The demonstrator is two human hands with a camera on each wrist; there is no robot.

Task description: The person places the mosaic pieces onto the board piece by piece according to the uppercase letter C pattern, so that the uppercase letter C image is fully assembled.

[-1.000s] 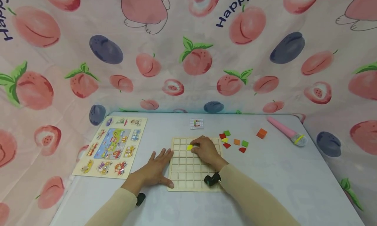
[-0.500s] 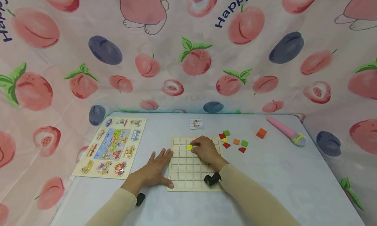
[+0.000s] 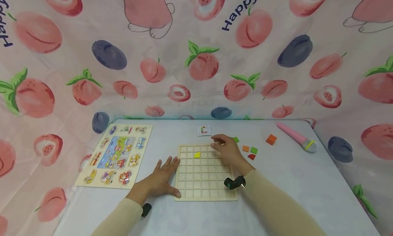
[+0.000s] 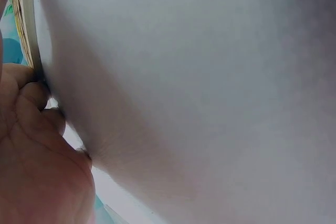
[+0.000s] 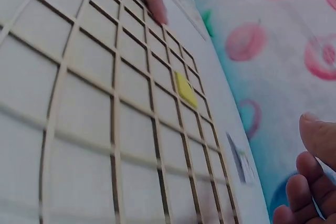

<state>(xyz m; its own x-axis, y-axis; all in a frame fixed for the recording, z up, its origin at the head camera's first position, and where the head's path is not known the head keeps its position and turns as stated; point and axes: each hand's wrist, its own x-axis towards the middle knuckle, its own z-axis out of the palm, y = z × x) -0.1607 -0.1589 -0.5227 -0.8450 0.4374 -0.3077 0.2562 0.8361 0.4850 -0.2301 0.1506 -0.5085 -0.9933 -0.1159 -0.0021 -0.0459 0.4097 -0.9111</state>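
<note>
A wooden grid board [image 3: 201, 185] lies in front of me with a yellow piece [image 3: 197, 155] in a square of its second row from the far edge. My left hand [image 3: 161, 178] is spread on the table, its fingertips and thumb at the board's left edge. Over the board's far right corner hovers my right hand [image 3: 231, 152], fingers loosely bent and nothing between them. The right wrist view shows its thumb and fingers [image 5: 310, 187] apart, and the yellow piece [image 5: 186, 90] seated in the grid. In the left wrist view, fingers [image 4: 37, 95] meet the board's side [image 4: 29, 24].
Right of the board lie green [image 3: 253, 150], orange [image 3: 246, 148] and red [image 3: 251, 156] pieces, some others hidden by my right hand. Orange squares [image 3: 271, 139] and a pink microphone [image 3: 296, 136] lie farther right. A pattern card [image 3: 204, 130] is behind the board, a vehicle puzzle [image 3: 102, 181] at left.
My right hand has let go of the yellow piece and moved right and away from it, covering some loose pieces. The left hand keeps its place. The head view has tilted slightly.
</note>
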